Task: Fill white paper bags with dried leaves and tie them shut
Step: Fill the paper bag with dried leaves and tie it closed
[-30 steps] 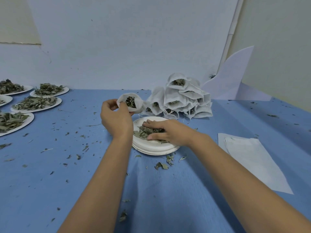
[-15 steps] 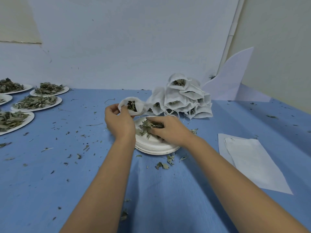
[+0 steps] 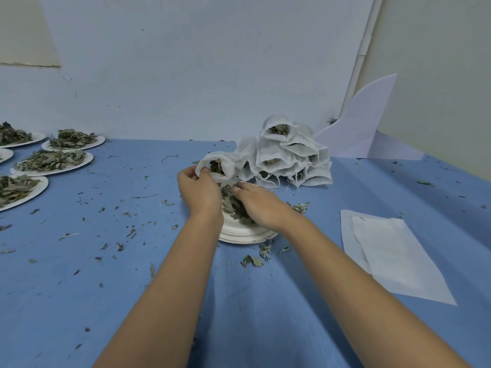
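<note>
Left hand (image 3: 198, 191) pinched bag (image 3: 221, 170) mouth open, right hand (image 3: 259, 205) clutched leaves (image 3: 231, 204); load best carried low over plate stack (image 3: 247, 233), catching spills.

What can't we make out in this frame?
Head view, the only one:
1. Right hand: fingertips buried in the leaves it grips; amount unclear.
2. Held bag: fill level hidden by its own wall and the left hand.
3. Plate stack: top surface mostly covered by both hands.
4. Leftmost plates: cut off by the frame edge.
5. Bag pile: rear bags hidden by front ones; count unclear.
</note>
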A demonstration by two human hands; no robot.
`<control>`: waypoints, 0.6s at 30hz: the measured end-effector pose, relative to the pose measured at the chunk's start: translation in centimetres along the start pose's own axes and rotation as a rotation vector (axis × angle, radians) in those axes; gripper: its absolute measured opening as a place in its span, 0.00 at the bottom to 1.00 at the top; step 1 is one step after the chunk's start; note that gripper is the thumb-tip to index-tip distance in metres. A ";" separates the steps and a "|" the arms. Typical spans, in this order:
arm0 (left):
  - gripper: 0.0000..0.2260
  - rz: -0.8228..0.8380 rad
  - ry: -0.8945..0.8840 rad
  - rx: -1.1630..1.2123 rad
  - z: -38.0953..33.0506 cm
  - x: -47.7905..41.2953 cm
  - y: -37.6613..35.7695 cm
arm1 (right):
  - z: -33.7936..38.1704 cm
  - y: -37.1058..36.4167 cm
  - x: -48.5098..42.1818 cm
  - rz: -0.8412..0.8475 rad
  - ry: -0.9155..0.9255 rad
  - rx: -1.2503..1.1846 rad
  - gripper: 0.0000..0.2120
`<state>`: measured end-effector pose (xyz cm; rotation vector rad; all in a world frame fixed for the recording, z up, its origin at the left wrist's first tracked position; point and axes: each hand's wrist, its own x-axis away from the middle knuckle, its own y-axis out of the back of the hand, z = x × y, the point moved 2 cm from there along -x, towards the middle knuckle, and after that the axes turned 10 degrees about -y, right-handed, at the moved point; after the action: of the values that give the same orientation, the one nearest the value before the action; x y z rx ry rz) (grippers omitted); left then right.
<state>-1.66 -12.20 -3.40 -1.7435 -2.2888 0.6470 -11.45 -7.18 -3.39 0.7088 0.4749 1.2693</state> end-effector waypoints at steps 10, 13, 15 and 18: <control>0.03 0.033 0.061 -0.006 0.3 0.8 -0.3 | 0.2 -1.6 -0.2 -0.074 0.130 0.239 0.15; 0.02 0.020 -0.015 -0.064 0.0 0.4 -0.1 | -0.1 -1.9 -0.4 -0.126 0.123 0.351 0.17; 0.03 0.007 -0.052 -0.074 -0.3 0.0 0.1 | -0.2 -2.1 -0.6 -0.147 0.104 0.328 0.17; 0.03 -0.012 -0.056 -0.045 -0.6 -0.5 0.4 | -0.3 -2.1 -0.6 -0.176 0.065 0.219 0.15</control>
<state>-0.97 -12.43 -2.98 -1.7515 -2.3664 0.6553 -10.37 -7.98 -5.17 0.7930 0.7218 1.0874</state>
